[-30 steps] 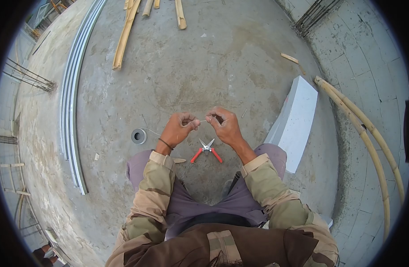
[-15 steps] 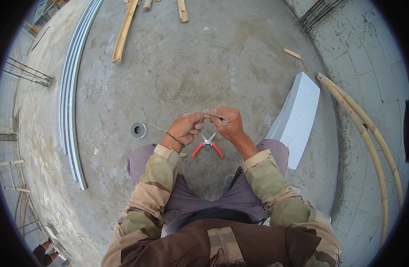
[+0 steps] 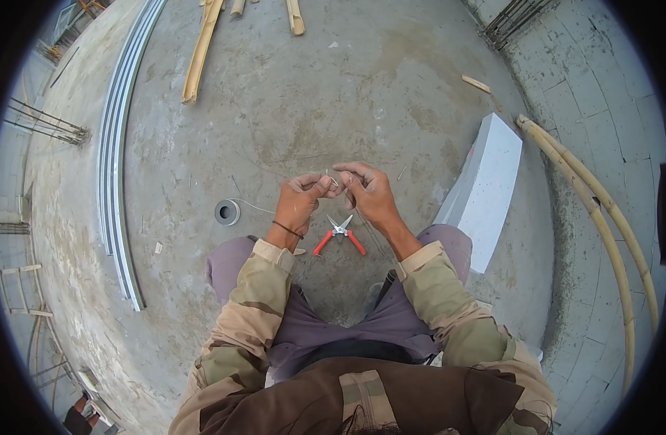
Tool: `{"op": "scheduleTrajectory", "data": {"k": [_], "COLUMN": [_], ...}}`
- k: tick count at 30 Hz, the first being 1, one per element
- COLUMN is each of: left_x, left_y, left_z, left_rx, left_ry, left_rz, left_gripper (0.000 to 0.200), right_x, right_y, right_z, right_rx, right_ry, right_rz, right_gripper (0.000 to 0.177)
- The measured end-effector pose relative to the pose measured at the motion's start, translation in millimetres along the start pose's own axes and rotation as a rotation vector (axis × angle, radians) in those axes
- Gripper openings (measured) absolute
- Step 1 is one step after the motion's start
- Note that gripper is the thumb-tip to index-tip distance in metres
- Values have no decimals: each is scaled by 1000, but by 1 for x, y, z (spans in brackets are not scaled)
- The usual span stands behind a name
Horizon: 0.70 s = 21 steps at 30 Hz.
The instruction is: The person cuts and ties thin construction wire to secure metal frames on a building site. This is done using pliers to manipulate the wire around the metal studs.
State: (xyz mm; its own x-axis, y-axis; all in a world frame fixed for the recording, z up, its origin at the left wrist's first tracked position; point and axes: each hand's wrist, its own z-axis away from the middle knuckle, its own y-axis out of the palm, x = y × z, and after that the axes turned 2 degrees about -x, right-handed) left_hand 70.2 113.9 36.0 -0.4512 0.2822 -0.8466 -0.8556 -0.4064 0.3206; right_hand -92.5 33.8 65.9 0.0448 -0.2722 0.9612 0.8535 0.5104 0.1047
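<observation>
A thin pale wire [image 3: 255, 206] runs from a small grey spool [image 3: 227, 212] on the floor toward my left hand [image 3: 298, 201]. My left hand pinches the wire, and a short looped end shows at its fingertips. Close beside it on the right, my right hand [image 3: 367, 194] has thumb and index finger near the wire end; whether they grip it is too small to tell. Below both hands, red-handled snips [image 3: 339, 233] lie on the concrete with their blades apart.
Long metal channels [image 3: 115, 159] lie at the left. A white block [image 3: 485, 188] stands right of my knee, with bamboo poles [image 3: 594, 210] beyond it. Wooden strips [image 3: 200, 58] lie ahead. Part of another person [image 3: 79, 419] shows at the lower left.
My hands have come slightly apart at the fingertips, and the looped wire end now shows between them. My right hand's index finger has lifted and straightened.
</observation>
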Motion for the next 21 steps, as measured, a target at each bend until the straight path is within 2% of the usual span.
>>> {"op": "scheduleTrajectory", "data": {"k": [5,7,10,12,13,20,21], "left_x": [-5,4,11,12,12,3,4], "left_y": [12,13,26,29,30,23,19], "left_z": [3,0,4,4,4,3,0], "left_rx": [-122,-89,-205,-264,-324,-310,-310], "left_ry": [161,324,372,386,402,413,460], "left_rz": [-111,-175,-85,-91,-95,-149,-304], "left_gripper": [28,29,30,30,30,26,23], "right_x": [-14,-15,-18,-19,-19,-12,-11], "right_y": [0,2,4,5,6,7,7], "right_z": [-4,-3,-2,-2,-1,0,0], "right_rx": [-11,-53,-169,-213,-216,-189,-182], "right_ry": [-97,-96,-198,-525,-525,-606,-618], "right_rz": [89,163,234,464,463,478,485], "right_gripper": [18,16,12,11,11,9,9]}}
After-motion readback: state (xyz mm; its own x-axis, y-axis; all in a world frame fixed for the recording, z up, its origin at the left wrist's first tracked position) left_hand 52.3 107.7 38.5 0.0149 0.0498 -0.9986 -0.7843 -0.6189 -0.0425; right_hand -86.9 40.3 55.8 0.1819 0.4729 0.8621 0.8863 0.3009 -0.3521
